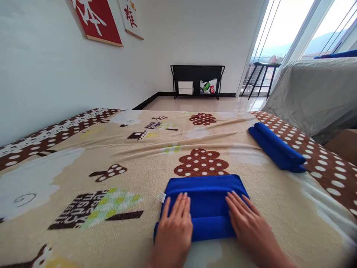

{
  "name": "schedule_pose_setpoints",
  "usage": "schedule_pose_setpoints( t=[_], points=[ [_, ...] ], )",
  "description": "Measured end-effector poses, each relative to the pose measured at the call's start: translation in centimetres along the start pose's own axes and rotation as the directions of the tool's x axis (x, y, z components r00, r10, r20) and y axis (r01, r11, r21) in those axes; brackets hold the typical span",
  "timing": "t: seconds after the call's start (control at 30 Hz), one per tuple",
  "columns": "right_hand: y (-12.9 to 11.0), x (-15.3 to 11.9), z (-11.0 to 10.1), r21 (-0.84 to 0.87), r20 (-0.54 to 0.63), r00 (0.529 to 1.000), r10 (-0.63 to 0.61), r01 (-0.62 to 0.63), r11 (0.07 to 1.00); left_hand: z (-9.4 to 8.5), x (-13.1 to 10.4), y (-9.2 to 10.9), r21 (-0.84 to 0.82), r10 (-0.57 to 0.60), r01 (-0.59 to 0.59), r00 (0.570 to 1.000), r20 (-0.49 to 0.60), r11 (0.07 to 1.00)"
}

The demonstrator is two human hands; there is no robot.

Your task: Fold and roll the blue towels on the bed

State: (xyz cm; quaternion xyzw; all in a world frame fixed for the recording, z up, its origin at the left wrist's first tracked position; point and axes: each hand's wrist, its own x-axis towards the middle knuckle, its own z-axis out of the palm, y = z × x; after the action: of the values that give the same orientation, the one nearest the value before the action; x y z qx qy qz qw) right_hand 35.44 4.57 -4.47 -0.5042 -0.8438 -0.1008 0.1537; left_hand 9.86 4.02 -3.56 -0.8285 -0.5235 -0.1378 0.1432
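A blue cloth (208,204) lies folded on the patterned blanket in front of me, its near edge doubled over in a band. A small white label sticks out at its left side. My left hand (177,223) rests flat on the left part of the cloth, fingers stretched forward. On the right part lies my right hand (247,219), also flat with fingers extended. Neither hand grips the fabric. Farther off to the right, a second blue cloth (277,147) lies rolled or folded into a long narrow shape.
The beige blanket (139,156) with brown dotted borders covers the bed and has some creases. A wall stands along the left. Beyond the bed are a black rack (197,80) and a dark stool (262,74). Grey sheeting (320,89) covers something bulky at right.
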Motion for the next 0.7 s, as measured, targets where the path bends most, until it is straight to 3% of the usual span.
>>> schedule_pose_setpoints(
  t=[0.07,0.13,0.3,0.4,0.47,0.53,0.6,0.7],
  points=[
    [-1.5,2.6,-0.3,0.147,0.117,0.988,-0.102,0.085,0.986,0.1,2.1,1.7,-0.101,0.052,-0.040,0.992,0.118,0.994],
    [-1.8,4.2,-0.2,0.262,0.224,0.967,-0.121,0.060,0.963,0.2,3.3,2.0,-0.166,0.038,-0.002,0.976,0.213,0.986],
    [2.8,3.0,1.4,0.191,0.301,0.934,0.192,-0.257,0.947,1.0,2.3,-1.9,-0.108,-0.192,0.225,0.949,0.251,0.968],
    [5.1,1.8,2.1,0.142,0.303,0.914,0.269,-0.323,0.936,1.5,1.6,-3.5,-0.069,-0.272,0.294,0.935,0.228,0.953],
    [5.4,1.7,1.9,0.131,0.278,0.921,0.274,-0.319,0.939,1.2,1.5,-3.7,-0.067,-0.237,0.253,0.953,0.192,0.965],
    [5.2,1.3,1.1,0.127,0.182,0.951,0.251,-0.276,0.953,0.2,1.1,-3.6,-0.056,-0.145,0.151,0.984,0.099,0.987],
    [4.9,0.0,-0.1,0.134,0.042,0.986,0.161,-0.166,0.977,-1.4,-0.1,-3.5,-0.043,-0.006,0.004,1.000,-0.029,0.999],
    [4.7,-3.6,-1.6,0.117,-0.107,0.993,-0.040,0.053,0.992,-3.5,-3.3,-3.6,-0.040,0.150,-0.159,0.974,-0.173,0.986]
  ],
)
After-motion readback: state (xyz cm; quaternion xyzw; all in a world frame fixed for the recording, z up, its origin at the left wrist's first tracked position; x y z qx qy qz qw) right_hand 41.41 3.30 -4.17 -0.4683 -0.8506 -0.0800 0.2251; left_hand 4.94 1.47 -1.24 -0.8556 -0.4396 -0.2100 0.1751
